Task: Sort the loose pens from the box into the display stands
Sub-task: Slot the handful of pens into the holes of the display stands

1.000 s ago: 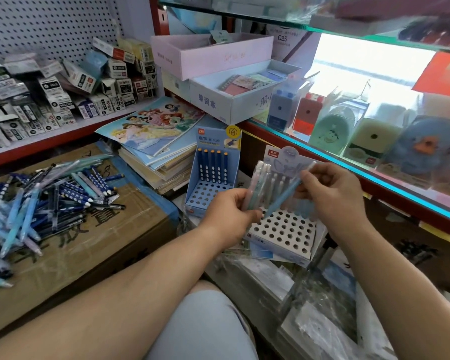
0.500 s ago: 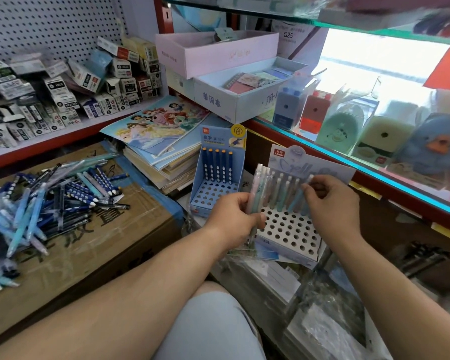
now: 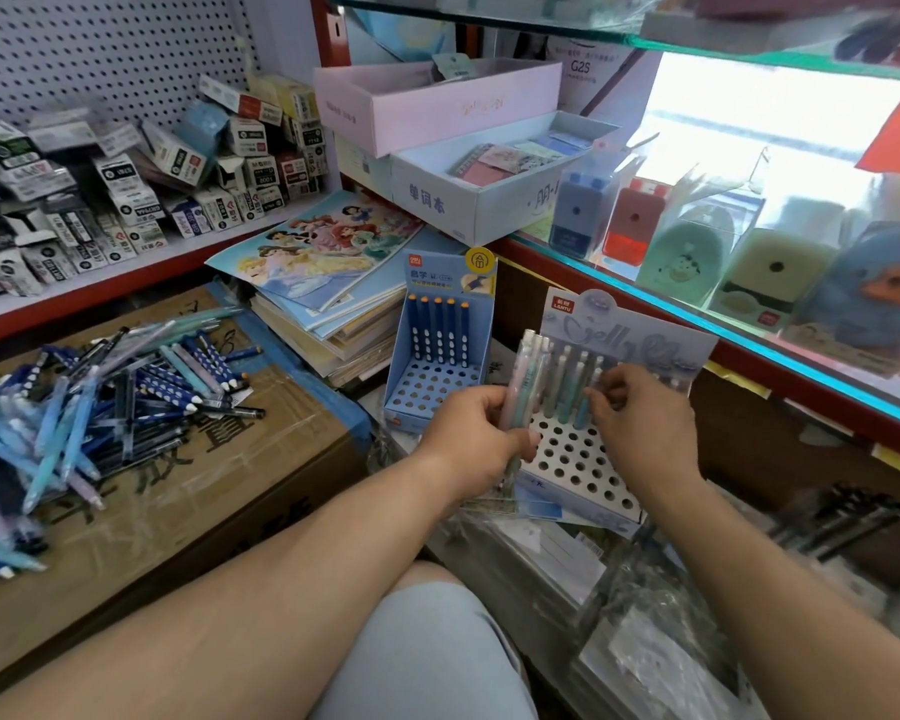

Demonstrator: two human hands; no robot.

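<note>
**Pen sorting, early stage.** The left hand (image 3: 481,439) is closed round a bundle of pastel pens (image 3: 528,379), held upright just left of the white stand (image 3: 578,467). The right hand (image 3: 640,423), fingers curled, pinches a single pen (image 3: 582,410) standing in a far row of that stand. Whether its tip is fully seated cannot be told.

*Done:* about two far rows of the white stand carry seated pens (image 3: 561,374). The blue stand (image 3: 440,387), to the left and slightly farther off, carries one far row of five dark blue pens (image 3: 440,324).

*Left:* the near rows of both stands show open holes, and the bundle is not yet placed. A large pile of loose pens (image 3: 100,407), pale and dark mixed, lies on top of the closed cardboard box (image 3: 188,491) at the left of the scene, well apart from both stands.

On this evidence the task is judged well short of half complete. The pile appears to outnumber the open holes in view, though no count is possible.
</note>
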